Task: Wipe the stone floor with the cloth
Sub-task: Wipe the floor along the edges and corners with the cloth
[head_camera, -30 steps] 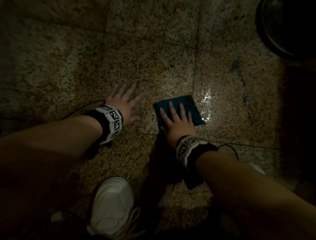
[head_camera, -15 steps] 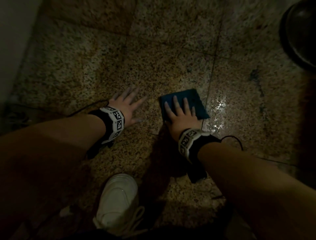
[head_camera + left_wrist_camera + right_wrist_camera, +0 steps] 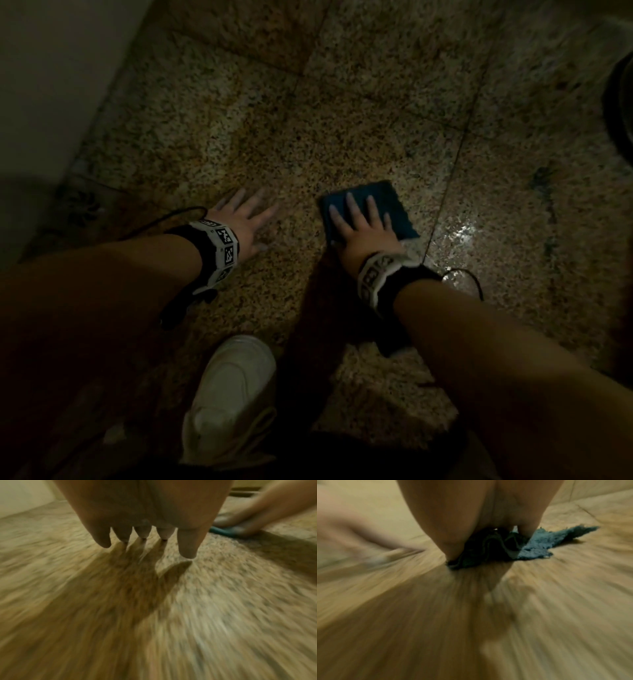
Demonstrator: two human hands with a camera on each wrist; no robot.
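A folded dark blue cloth (image 3: 387, 202) lies flat on the speckled stone floor (image 3: 281, 137). My right hand (image 3: 363, 222) presses on it with straight, spread fingers, palm down. The right wrist view shows the fluffy blue cloth (image 3: 537, 546) squeezed under the palm, one corner sticking out to the right. My left hand (image 3: 245, 222) lies flat on the bare floor to the left of the cloth, fingers spread, holding nothing. In the left wrist view its fingertips (image 3: 144, 535) touch the floor, and the cloth's edge (image 3: 221, 532) shows under the other hand.
My white shoe (image 3: 229, 387) stands on the floor just behind both hands. A pale wall (image 3: 51, 85) rises at the far left. A dark round object (image 3: 620, 113) sits at the right edge. A wet shiny patch (image 3: 462, 236) lies right of the cloth.
The right hand has slid the cloth leftward, away from the shiny wet patch and the tile seam. The view has shifted left, bringing the wall into sight. The left hand stays flat.
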